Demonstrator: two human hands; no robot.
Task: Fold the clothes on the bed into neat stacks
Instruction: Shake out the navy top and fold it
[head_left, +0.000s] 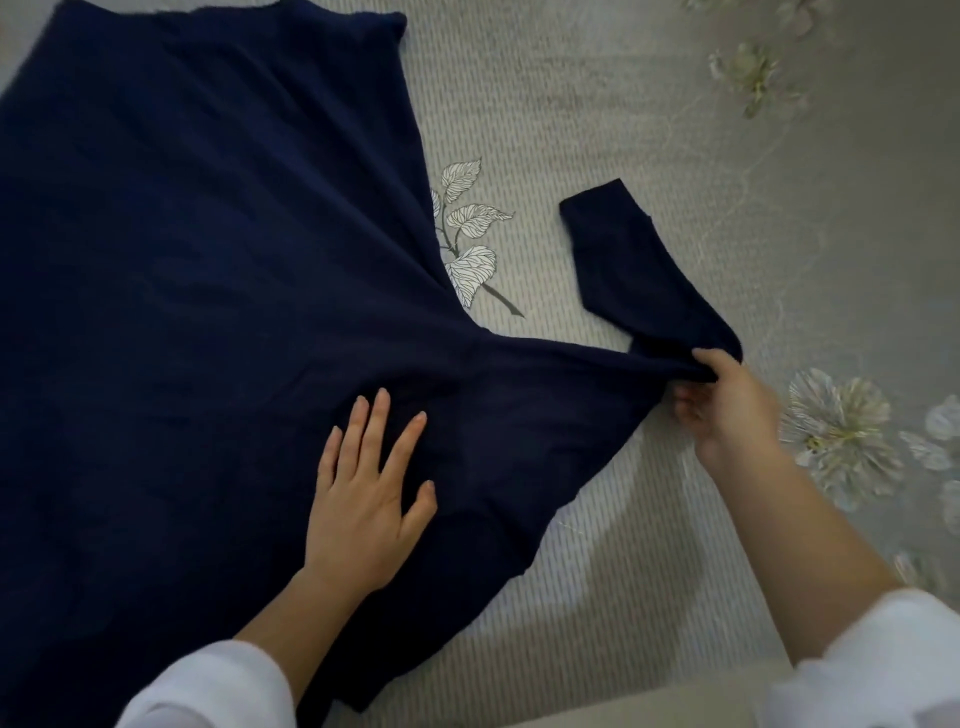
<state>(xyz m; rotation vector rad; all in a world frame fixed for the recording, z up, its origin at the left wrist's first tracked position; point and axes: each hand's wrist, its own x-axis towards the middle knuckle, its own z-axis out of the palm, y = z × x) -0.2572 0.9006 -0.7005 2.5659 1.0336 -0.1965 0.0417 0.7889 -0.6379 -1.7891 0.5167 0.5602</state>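
Grey floral bed (623, 104) carries one unfolded navy garment (208, 260). Your left hand (369, 488) presses it flat, fingers straight; your right hand (727, 405) pinches the sleeve (639, 270). No stack exists yet.

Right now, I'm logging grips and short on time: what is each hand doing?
Left hand: open, fingers spread, pressing flat on the navy garment.
Right hand: closed, gripping the garment's sleeve at its fold.
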